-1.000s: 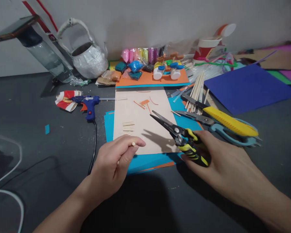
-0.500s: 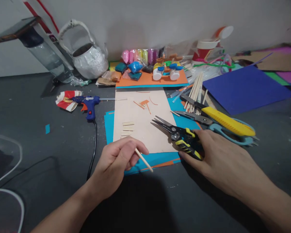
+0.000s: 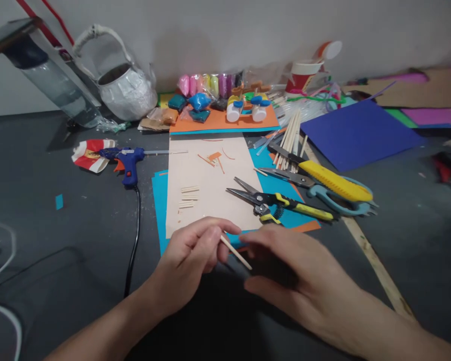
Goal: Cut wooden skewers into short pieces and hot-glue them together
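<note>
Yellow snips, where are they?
In the head view, right of centre, the snips lie partly on the cream sheet, between the right hand and the scissors.

One held stick [image 3: 237, 254], two pairs of scissors [image 3: 261, 198], one glue gun [image 3: 131, 164], one bottle [image 3: 60, 87]

The left hand [image 3: 197, 253] holds a thin stick [image 3: 238, 254] near the right hand [image 3: 308, 273], whose fingers [image 3: 268, 238] are parted.

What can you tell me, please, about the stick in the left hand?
The stick is thin, straight and pale, and looks wooden. The left hand grips it, hiding one end. The free end slants down toward the picture's lower right, close to the open right hand, apparently without touching it.
</note>
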Available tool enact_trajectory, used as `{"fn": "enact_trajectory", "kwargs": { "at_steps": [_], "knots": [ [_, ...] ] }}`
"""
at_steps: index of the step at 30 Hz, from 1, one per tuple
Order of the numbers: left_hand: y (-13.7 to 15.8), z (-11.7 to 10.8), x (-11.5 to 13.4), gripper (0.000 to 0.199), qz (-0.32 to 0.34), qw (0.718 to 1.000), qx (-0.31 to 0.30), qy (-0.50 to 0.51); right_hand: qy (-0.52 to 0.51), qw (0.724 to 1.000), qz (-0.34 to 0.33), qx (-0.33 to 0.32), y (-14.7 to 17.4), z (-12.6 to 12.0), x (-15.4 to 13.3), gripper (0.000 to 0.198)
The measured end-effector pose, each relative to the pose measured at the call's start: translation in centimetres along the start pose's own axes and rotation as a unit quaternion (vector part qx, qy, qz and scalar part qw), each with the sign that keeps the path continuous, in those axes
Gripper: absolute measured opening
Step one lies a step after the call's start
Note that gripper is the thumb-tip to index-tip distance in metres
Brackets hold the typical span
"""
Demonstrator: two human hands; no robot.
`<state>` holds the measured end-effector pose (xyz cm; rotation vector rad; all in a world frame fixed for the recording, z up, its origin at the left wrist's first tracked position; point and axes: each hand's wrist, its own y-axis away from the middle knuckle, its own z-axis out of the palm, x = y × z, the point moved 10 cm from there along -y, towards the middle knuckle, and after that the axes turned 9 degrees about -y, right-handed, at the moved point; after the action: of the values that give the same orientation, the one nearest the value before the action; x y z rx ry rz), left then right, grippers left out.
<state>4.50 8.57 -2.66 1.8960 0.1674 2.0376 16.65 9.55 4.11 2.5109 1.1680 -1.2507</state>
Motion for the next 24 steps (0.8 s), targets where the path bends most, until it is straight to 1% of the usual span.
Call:
{"fn": "enact_trajectory", "kwargs": {
  "at_steps": [1, 3, 4, 7, 10, 13, 17, 20, 22, 24],
  "knots": [
    [0.0, 0.6, -0.2, 0.029, -0.005, 1.0, -0.019, 0.003, -0.027, 0.999, 0.004, -0.016, -0.1, 0.6, -0.3, 0.014],
    [0.0, 1.2, -0.5, 0.026, -0.013, 0.999, -0.044, 0.03, -0.046, 0.999, 0.013, -0.014, -0.2, 0.9, -0.3, 0.019],
    [-0.1, 1.2, -0.5, 0.025, -0.015, 0.998, -0.044, 0.051, -0.041, 0.999, 0.016, 0.004, -0.3, 0.5, -0.2, 0.02],
    [-0.4, 0.5, -0.6, 0.024, -0.023, 0.993, -0.026, 0.111, -0.023, 0.997, 0.021, 0.065, -0.4, -1.2, 0.4, 0.013],
    [-0.5, 0.3, -0.8, 0.026, -0.046, 0.986, -0.025, 0.155, -0.02, 0.997, 0.014, 0.077, -0.4, -1.8, 0.5, 0.009],
    [-0.2, 1.2, -1.2, 0.029, -0.098, 0.967, -0.042, 0.232, -0.01, 0.997, 0.004, 0.078, -0.4, -1.6, 0.4, 0.008],
    [0.2, 2.4, -1.6, 0.043, -0.156, 0.924, -0.046, 0.347, -0.001, 0.996, 0.001, 0.092, -0.3, -1.2, 0.4, 0.008],
    [0.2, 3.2, -1.6, 0.051, -0.163, 0.897, -0.058, 0.407, 0.004, 0.996, -0.002, 0.084, -0.4, -0.7, 0.3, 0.01],
    [0.2, 3.6, -1.5, 0.053, -0.154, 0.893, -0.075, 0.416, 0.004, 0.998, -0.012, 0.064, -0.5, -0.1, 0.2, 0.012],
    [0.3, 3.6, -1.4, 0.049, -0.14, 0.898, -0.086, 0.409, 0.011, 0.998, -0.025, 0.048, -0.6, 0.3, 0.0, 0.013]
  ]
}}
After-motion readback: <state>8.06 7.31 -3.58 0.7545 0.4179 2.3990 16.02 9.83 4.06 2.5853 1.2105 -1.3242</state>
